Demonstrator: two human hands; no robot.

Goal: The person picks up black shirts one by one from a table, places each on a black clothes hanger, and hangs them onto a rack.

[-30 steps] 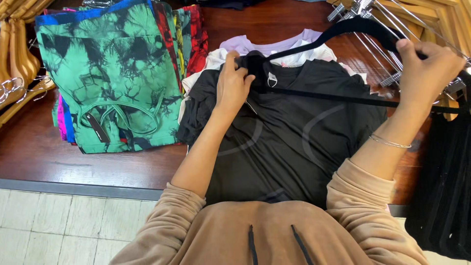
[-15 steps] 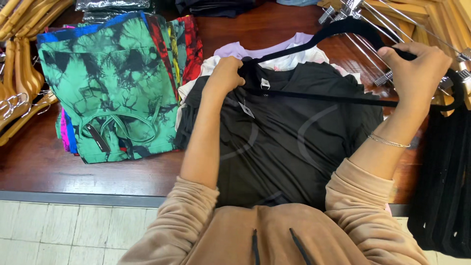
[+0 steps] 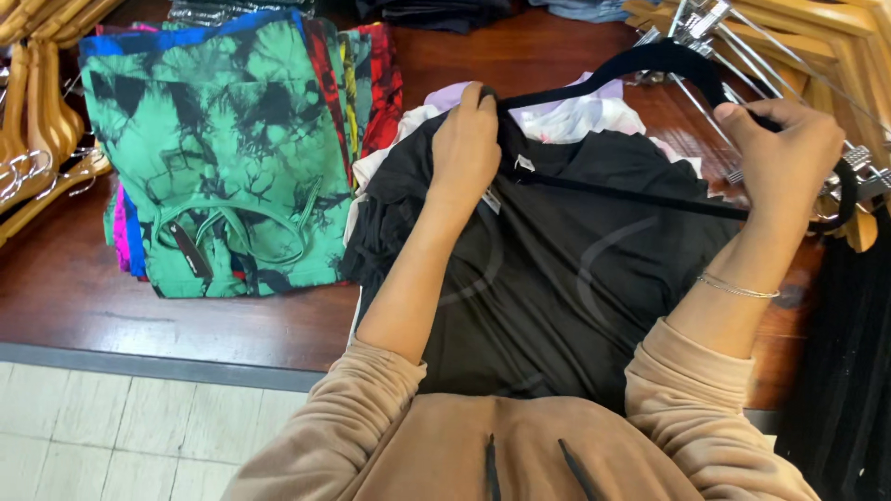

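Black garment: black knit shirt (image 3: 575, 278) lies flat at the wooden table's (image 3: 186, 315) near edge.
Left hand (image 3: 467, 148): fingers pinch its collar.
Right hand (image 3: 780, 148): fingers clamp the black velvet hanger (image 3: 640, 60).
Risk: the collar may slip free, since the pinch looks shallow.

I see even, fairly bright indoor light from above. The polished dark-red wooden table top (image 3: 232, 315) shows a soft sheen and only faint shadows. The black cotton T-shirt (image 3: 575, 297) swallows detail. Focus is sharp at centre; the edges bow slightly, and I see no motion blur.
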